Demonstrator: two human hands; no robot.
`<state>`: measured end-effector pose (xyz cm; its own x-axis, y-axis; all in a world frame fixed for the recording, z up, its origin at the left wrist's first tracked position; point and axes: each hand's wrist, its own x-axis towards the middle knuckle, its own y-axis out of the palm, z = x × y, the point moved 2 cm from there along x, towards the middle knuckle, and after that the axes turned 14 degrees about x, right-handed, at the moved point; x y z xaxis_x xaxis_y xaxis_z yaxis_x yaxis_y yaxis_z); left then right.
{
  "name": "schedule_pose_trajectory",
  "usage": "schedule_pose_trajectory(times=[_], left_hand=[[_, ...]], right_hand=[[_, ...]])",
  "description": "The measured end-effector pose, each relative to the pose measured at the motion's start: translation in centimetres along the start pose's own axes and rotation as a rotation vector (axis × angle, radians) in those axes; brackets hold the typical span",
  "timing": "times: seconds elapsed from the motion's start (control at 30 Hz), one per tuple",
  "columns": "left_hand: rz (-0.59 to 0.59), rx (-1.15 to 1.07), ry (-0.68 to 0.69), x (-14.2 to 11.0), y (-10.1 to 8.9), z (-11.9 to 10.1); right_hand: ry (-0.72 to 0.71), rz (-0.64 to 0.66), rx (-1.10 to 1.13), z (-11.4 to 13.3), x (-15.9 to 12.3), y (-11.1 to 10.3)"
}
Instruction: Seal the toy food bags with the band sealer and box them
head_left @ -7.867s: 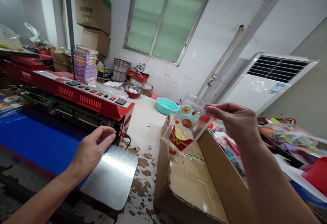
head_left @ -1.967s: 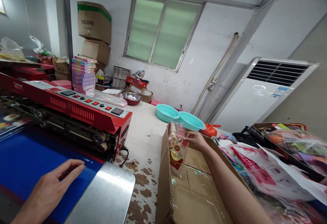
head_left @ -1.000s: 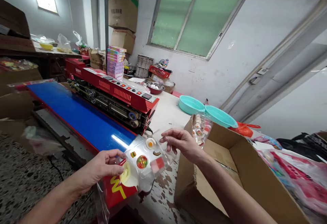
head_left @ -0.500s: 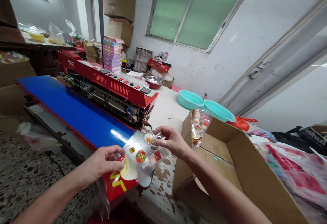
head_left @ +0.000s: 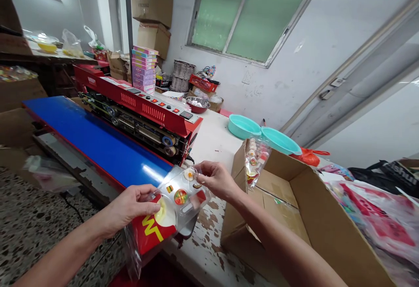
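Observation:
Between my hands is a clear plastic bag [head_left: 185, 210] holding a red card with a yellow zigzag and small food-shaped pieces, among them a pizza, a burger and an egg. My left hand [head_left: 132, 208] grips its left side, thumb on top near the red card. At the upper right, my right hand [head_left: 212, 178] pinches the bag's edge close to the egg piece. The bag is over the near end of the blue conveyor belt [head_left: 108, 147] of a red sealing machine [head_left: 144, 112]. A similar filled bag [head_left: 257, 160] hangs over the carton's left corner.
An open cardboard carton [head_left: 314, 199] stands to my right. Two turquoise basins [head_left: 244, 128] sit behind it on the worn white table [head_left: 212, 147]. Plastic packaging [head_left: 376, 217] lies at far right. Small pink and purple boxes [head_left: 144, 71] are stacked behind the machine.
The bag has flattened slightly between my hands, and its small pieces show more plainly. My right fingers have shifted a little along the bag's edge. My left hand keeps its hold.

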<state>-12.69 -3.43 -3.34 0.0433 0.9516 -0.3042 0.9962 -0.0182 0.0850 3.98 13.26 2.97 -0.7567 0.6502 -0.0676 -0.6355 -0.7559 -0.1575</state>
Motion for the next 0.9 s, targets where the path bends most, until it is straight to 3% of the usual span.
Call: schedule_pose_trajectory(times=[0.13, 0.4, 0.9], left_hand=[[0.016, 0.024, 0.008, -0.1, -0.4, 0.1], [-0.003, 0.043, 0.043, -0.1, -0.3, 0.1], [-0.024, 0.035, 0.039, 0.1, -0.5, 0.2]], right_hand=[[0.076, 0.082, 0.080, -0.3, 0.4, -0.4], [0.133, -0.036, 0.279, -1.1, 0.9, 1.0], [0.162, -0.068, 0.317, -1.3, 1.7, 1.3]])
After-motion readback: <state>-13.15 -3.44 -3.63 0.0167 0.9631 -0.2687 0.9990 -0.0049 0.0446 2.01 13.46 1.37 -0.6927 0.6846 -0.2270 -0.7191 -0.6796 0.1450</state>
